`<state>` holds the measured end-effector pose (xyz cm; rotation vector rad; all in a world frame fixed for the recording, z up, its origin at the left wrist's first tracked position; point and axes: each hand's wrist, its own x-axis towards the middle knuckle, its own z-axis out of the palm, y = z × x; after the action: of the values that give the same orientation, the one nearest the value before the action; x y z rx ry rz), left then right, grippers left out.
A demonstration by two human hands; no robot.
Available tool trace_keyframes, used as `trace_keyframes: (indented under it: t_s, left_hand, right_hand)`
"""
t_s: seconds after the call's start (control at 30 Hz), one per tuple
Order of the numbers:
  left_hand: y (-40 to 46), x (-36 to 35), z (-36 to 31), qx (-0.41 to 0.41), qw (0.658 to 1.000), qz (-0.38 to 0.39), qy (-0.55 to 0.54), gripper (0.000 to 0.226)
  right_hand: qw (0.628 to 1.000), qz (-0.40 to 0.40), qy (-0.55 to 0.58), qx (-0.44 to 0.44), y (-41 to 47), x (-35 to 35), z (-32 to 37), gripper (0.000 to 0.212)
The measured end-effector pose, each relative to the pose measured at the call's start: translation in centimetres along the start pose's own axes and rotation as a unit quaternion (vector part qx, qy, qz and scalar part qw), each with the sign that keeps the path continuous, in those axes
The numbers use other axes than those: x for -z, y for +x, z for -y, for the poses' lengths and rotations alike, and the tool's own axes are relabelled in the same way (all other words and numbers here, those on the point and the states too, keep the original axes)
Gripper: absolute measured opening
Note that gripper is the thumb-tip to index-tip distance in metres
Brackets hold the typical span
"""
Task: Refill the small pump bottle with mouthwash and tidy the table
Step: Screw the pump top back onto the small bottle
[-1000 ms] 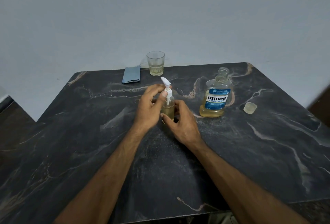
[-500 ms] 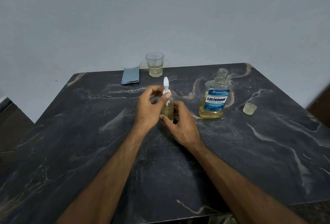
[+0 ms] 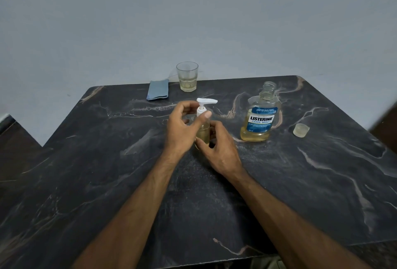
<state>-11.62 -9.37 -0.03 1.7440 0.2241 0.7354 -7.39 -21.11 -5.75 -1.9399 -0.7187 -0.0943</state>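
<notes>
Pump bottle (image 3: 202, 133) stands upright between both hands: the left hand (image 3: 182, 131) pinches its white pump collar, the right hand (image 3: 221, 150) grips its body. Right of the right hand stand the uncapped mouthwash bottle (image 3: 260, 118) and its cap (image 3: 301, 130); beyond the left, a glass (image 3: 187, 76) and folded cloth (image 3: 158, 90).

A glass (image 3: 187, 76) stood upright at the far edge of the bench (image 3: 300, 183), a little pale yellow liquid in its bottom. Just left of it, apart from it, lay a folded blue cloth (image 3: 157, 90). The bench was dark stone with pale veins, and a plain grey wall (image 3: 193, 15) rose behind it.
</notes>
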Motion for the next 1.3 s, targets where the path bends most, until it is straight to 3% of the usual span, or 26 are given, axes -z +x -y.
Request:
trace_keyframes:
  t_s: [0.4,0.63,0.73,1.07,1.3]
  left_hand:
    - [0.3,0.8,0.0,-0.037,0.996,0.05,0.068,0.017]
    - [-0.7,-0.4,-0.2,-0.052,0.991,-0.086,0.086,0.029]
    - [-0.6,-1.1,-0.1,-0.06,0.988,-0.107,0.098,0.031]
    - [-0.1,-0.3,-0.1,-0.117,0.981,-0.043,0.147,0.024]
    - [-0.5,-0.4,-0.3,-0.052,0.991,-0.056,0.11,0.018]
  right_hand:
    - [1.0,0.007,0.015,-0.002,0.0,0.1,0.1,0.043]
    - [1.0,0.003,0.008,-0.013,0.0,0.1,0.3,0.045]
    - [1.0,0.001,0.01,-0.013,0.0,0.2,0.5,0.044]
    - [1.0,0.008,-0.013,0.002,-0.2,0.3,0.8,0.049]
    - [1.0,0.008,-0.004,-0.011,-0.3,0.4,0.8,0.053]
